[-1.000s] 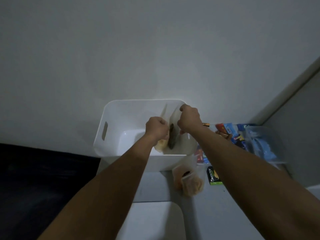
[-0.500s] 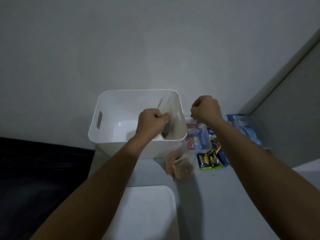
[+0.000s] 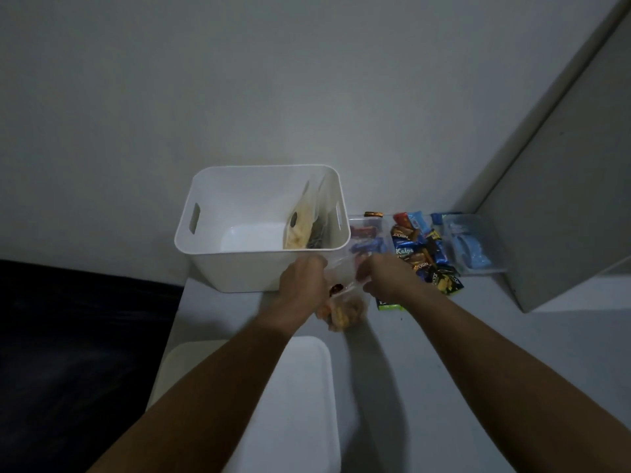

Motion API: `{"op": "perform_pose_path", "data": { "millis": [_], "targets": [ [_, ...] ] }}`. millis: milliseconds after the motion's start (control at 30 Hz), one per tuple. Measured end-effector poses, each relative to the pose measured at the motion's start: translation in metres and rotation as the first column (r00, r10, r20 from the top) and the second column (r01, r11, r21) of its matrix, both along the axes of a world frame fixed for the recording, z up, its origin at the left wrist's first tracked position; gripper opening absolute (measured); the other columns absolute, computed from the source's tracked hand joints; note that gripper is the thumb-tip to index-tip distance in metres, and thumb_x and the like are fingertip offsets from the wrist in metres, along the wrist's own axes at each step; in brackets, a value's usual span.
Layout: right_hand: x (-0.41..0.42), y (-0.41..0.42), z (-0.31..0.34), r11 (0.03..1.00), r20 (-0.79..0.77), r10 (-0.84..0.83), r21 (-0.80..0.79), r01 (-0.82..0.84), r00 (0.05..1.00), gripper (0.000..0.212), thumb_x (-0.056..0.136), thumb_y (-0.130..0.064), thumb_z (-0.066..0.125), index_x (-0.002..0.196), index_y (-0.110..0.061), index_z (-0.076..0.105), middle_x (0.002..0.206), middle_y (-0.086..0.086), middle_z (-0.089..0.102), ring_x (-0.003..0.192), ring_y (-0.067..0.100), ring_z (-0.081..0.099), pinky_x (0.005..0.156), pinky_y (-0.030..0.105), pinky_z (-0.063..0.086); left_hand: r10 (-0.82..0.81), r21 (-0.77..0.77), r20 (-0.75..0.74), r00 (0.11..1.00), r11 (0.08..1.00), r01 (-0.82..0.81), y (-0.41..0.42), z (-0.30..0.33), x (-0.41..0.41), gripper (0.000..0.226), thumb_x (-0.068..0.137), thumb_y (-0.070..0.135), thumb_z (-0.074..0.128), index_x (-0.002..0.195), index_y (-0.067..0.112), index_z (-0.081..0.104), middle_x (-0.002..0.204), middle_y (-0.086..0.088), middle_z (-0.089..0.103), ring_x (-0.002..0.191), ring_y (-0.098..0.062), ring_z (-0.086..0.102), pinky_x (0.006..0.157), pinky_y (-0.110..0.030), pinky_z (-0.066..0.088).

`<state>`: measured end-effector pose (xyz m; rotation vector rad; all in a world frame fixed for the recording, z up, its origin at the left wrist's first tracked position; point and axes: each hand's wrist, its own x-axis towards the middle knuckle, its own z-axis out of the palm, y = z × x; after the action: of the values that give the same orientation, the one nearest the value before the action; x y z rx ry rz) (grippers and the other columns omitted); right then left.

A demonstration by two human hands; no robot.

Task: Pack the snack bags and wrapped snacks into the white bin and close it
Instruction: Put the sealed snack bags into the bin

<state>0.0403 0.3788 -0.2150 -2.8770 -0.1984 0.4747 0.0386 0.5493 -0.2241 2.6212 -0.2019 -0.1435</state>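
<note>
1. Your biggest risk is the white bin (image 3: 239, 268): it stands at the far left corner of the worktop (image 3: 444, 353), against the wall (image 3: 273, 80), and its left side is level with the worktop's left edge, so a hard shove while loading could tip it off into the dark drop there
2. The white lid (image 3: 297, 404) lies flat at the near edge between your forearms; a dragged elbow could slide it off before you need it to close the bin
3. You have a clear snack bag (image 3: 341, 308) of orange pieces just in front of the bin's near wall; your left hand (image 3: 300, 291) is clamped on its left side and your right hand (image 3: 382, 278) pinches its top, though blur hides the exact fingers. The soft film could slip or catch on the rim as you lift it
4. Two snack bags (image 3: 304, 223) already lean upright against the bin's right wall; dropping the next one carelessly could knock them flat
5. The wrapped snacks (image 3: 423, 254) lie heaped right of the bin, beside clear trays (image 3: 474, 244) at the far right corner; small and slick, they could scatter
6. The room is dim, with a grey panel (image 3: 563, 199) rising on the right
</note>
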Motion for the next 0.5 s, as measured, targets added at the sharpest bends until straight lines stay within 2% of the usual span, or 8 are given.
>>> {"op": "perform_pose_path", "data": {
  "millis": [133, 300, 400, 500],
  "targets": [
    [-0.017, -0.006, 0.003, 0.999, 0.056, -0.033, -0.007, 0.033, 0.998, 0.017, 0.091, -0.016, 0.059, 0.101, -0.016, 0.074, 0.101, 0.005, 0.072, 0.091, 0.018, 0.066, 0.084, 0.035, 0.055, 0.026, -0.044, -0.019, 0.999, 0.999, -0.027, -0.003, 0.001, -0.003, 0.011, 0.086, 0.016, 0.067, 0.096, 0.013, 0.073, 0.091, -0.004, 0.07, 0.084, -0.02, 0.067, 0.08, -0.035, 0.057],
    [-0.026, -0.018, 0.034, 0.999, 0.102, -0.05, -0.015, 0.052, 0.993, 0.017, 0.088, -0.018, 0.066, 0.102, -0.017, 0.075, 0.1, 0.004, 0.074, 0.09, 0.017, 0.067, 0.086, 0.034, 0.055, 0.071, -0.115, 0.024, 0.997, 0.991, -0.067, -0.001, 0.022, -0.009, 0.008, 0.082, 0.014, 0.068, 0.086, 0.012, 0.075, 0.081, -0.002, 0.07, 0.076, -0.018, 0.064, 0.074, -0.033, 0.056],
    [-0.023, -0.025, 0.067, 0.999, 0.123, -0.041, -0.003, 0.042, 0.992, 0.014, 0.085, -0.017, 0.07, 0.096, -0.017, 0.077, 0.098, 0.003, 0.075, 0.09, 0.016, 0.066, 0.082, 0.027, 0.052, 0.064, -0.124, 0.054, 0.996, 0.991, -0.057, 0.006, 0.05, -0.004, 0.012, 0.078, 0.011, 0.063, 0.079, 0.013, 0.074, 0.079, -0.003, 0.07, 0.073, -0.018, 0.063, 0.069, -0.03, 0.054],
    [-0.019, -0.023, 0.108, 0.998, 0.169, -0.046, 0.042, 0.039, 0.985, 0.014, 0.081, -0.013, 0.075, 0.094, -0.016, 0.078, 0.095, 0.002, 0.076, 0.082, 0.011, 0.065, 0.081, 0.025, 0.051, 0.083, -0.169, 0.03, 0.996, 0.983, -0.077, 0.015, 0.086, 0.001, 0.014, 0.076, 0.01, 0.059, 0.072, 0.01, 0.073, 0.071, -0.009, 0.07, 0.06, -0.024, 0.068, 0.061, -0.038, 0.061]
  ]
}}
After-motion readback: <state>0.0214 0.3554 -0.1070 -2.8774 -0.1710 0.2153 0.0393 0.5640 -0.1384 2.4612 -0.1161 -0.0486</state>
